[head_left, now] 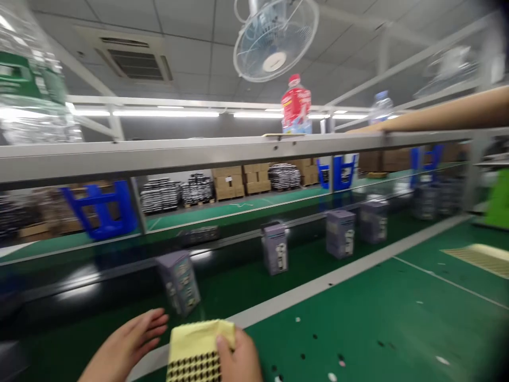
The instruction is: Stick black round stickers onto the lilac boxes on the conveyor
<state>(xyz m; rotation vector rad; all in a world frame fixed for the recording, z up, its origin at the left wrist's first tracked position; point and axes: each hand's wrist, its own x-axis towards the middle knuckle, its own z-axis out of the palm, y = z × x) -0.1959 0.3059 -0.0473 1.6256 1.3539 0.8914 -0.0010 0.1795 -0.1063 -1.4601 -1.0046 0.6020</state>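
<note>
My right hand point(238, 354) grips a yellow sheet point(202, 335) by its right edge, thumb on top. Rows of small dark pieces, which look like stickers, cover the sheet's lower part. To its left, my left hand point(137, 339) is open, with its fingers stretched toward a purple printed box point(180, 281). A small gap shows between those fingertips and the box. The box stands slightly tilted in view on the dark green conveyor belt point(226, 294), blurred by motion. Farther along the belt stand another purple box point(275, 248) and a third box point(340, 233).
A pale rail point(302, 300) separates the belt from the green worktop point(382, 318), which has small scraps scattered on it. Another yellow sheet point(483, 258) lies at right. Overhead, a metal shelf beam point(199, 156) crosses the view, carrying a red-labelled bottle point(296, 106).
</note>
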